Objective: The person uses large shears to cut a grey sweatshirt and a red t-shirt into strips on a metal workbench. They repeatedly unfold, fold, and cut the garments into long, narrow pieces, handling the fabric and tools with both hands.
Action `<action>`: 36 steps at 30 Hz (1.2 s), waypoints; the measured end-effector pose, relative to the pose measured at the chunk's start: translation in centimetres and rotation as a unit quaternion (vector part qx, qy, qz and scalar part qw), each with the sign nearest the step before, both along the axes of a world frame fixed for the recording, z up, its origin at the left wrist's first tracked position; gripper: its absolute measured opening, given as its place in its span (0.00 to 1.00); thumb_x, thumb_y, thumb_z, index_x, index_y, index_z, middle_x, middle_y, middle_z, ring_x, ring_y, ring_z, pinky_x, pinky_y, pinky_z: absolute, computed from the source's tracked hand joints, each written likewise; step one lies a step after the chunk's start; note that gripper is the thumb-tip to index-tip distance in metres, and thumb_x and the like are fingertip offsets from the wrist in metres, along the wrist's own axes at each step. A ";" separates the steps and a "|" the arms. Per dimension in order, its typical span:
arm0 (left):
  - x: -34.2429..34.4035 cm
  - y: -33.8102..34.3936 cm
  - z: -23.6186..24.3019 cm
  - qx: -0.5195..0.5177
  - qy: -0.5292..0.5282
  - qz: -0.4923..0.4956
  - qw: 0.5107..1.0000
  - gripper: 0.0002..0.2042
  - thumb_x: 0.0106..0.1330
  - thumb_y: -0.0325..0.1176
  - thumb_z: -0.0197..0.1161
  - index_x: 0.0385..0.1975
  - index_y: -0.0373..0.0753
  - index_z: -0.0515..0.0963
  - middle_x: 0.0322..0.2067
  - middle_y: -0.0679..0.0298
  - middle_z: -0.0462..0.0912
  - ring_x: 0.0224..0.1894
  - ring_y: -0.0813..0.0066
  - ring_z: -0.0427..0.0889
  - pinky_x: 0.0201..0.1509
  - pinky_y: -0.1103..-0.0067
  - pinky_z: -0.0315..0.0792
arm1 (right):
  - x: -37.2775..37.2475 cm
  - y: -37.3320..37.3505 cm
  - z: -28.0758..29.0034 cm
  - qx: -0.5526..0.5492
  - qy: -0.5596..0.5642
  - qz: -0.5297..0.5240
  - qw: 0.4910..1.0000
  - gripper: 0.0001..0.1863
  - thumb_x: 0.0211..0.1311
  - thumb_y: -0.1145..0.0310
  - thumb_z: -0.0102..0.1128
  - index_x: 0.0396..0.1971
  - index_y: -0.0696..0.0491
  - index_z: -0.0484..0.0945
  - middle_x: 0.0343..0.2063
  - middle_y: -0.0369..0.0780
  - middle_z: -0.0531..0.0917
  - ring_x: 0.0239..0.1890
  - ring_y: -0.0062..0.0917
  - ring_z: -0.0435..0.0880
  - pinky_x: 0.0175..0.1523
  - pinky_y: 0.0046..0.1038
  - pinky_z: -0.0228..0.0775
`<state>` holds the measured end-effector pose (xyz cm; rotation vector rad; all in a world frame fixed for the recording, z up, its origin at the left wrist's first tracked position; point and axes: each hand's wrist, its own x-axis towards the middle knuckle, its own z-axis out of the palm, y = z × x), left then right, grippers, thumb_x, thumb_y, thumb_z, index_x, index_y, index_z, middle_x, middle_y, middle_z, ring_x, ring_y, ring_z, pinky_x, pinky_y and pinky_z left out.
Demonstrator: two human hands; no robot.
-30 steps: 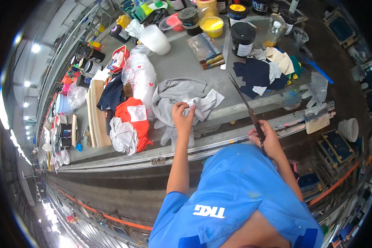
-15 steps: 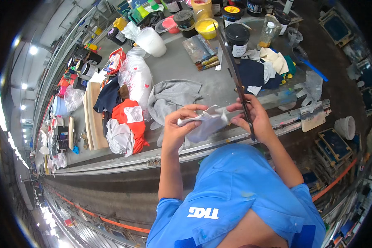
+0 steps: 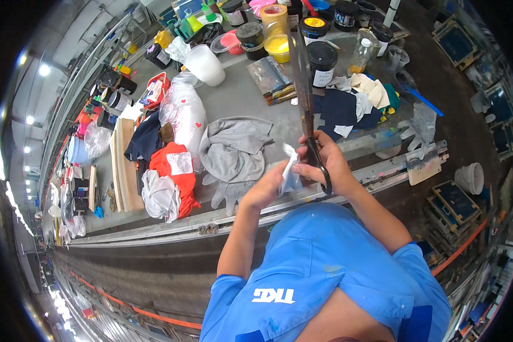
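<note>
My left hand (image 3: 266, 187) pinches a small folded piece of white cloth (image 3: 291, 171) just above the table's front edge. My right hand (image 3: 332, 163) is wrapped round the dark handles of a pair of long scissors (image 3: 308, 108). Their blades point up and away, over the table. The right fingertips also meet the cloth, close to the left hand. Left of the hands, a crumpled grey cloth (image 3: 233, 145) lies on the table, with a clear plastic glove (image 3: 231, 194) at its near side.
To the left lie an orange cloth (image 3: 174, 171), a wrapped plastic roll (image 3: 182, 117) and wooden boards (image 3: 126, 165). Ink tubs (image 3: 323, 62), a white container (image 3: 205, 65) and paintbrushes (image 3: 280, 95) stand or lie farther back. Dark rags (image 3: 342, 105) are on the right.
My hands have come closer together, and the white cloth is now bunched between them. The scissors have swung to a more upright angle and moved slightly left.
</note>
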<state>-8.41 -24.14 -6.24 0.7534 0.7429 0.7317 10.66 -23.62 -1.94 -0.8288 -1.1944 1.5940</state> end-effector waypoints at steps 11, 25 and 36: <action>-1.0 3.9 2.7 0.157 0.241 -0.072 0.955 0.17 0.73 0.48 0.50 0.33 0.40 0.76 0.20 0.77 0.65 0.22 0.89 0.59 0.24 0.86 0.53 | 6.4 -0.6 -5.2 -0.075 0.005 -0.088 0.993 0.26 0.62 0.61 0.64 0.54 0.55 0.64 0.31 0.34 0.75 0.32 0.16 0.75 0.41 0.19 0.68; -0.5 17.6 11.4 0.246 0.334 -0.083 0.906 0.15 0.72 0.46 0.53 0.33 0.41 0.76 0.22 0.74 0.71 0.23 0.88 0.67 0.23 0.88 0.57 | 2.0 -2.9 -7.2 -0.049 -0.021 0.198 0.979 0.45 0.60 0.42 0.57 0.68 0.53 0.50 0.40 0.35 0.69 0.44 0.19 0.72 0.59 0.28 0.67; -0.6 14.5 9.9 0.209 0.372 -0.327 0.843 0.18 0.72 0.45 0.52 0.31 0.35 0.78 0.18 0.75 0.68 0.20 0.87 0.62 0.23 0.85 0.56 | 2.7 -2.9 -7.8 0.008 -0.121 0.135 0.983 0.21 0.69 0.58 0.56 0.53 0.54 0.64 0.35 0.37 0.76 0.35 0.19 0.77 0.39 0.25 0.72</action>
